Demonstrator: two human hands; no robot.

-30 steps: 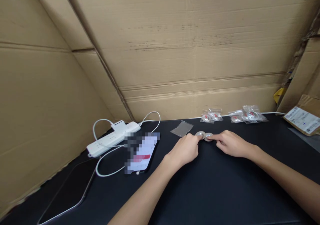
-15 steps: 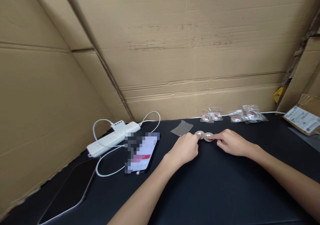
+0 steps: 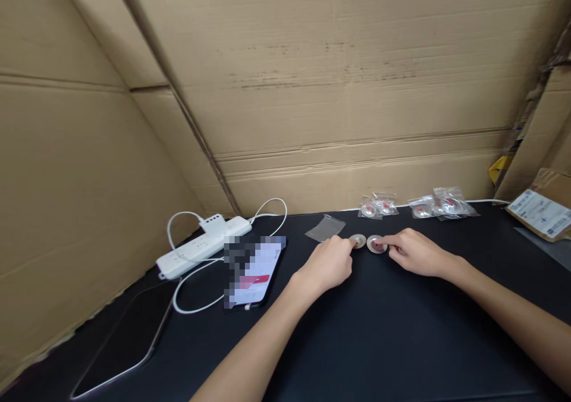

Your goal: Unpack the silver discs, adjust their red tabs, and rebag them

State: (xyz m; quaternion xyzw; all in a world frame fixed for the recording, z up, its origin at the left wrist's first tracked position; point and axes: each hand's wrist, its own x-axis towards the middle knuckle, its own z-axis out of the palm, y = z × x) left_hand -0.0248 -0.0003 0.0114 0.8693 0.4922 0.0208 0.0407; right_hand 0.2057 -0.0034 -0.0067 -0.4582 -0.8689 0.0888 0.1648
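Observation:
Two small, shiny, round silvery discs lie side by side on the black table. The left disc (image 3: pixel 358 241) is under the index fingertip of my left hand (image 3: pixel 332 262), whose other fingers are curled in. On the right disc (image 3: pixel 376 244), which shows a dark reddish middle, rests the stretched index finger of my right hand (image 3: pixel 413 252); its remaining fingers are folded into the palm. A narrow gap separates the discs. Left of them lies a flat clear plastic bag (image 3: pixel 325 228). My left thumb is mostly hidden.
Bagged discs with red marks (image 3: pixel 377 206) and more such bags (image 3: pixel 441 204) lie along the cardboard wall (image 3: pixel 357 122). At left are a white power strip (image 3: pixel 205 246), a phone (image 3: pixel 256 274) with a white cable, and a dark tablet (image 3: pixel 125 342). A labelled package (image 3: pixel 542 209) sits at right.
The two discs were touching and are now slightly apart. The right disc has shifted a little to the right with my right index finger. My left hand has hardly moved.

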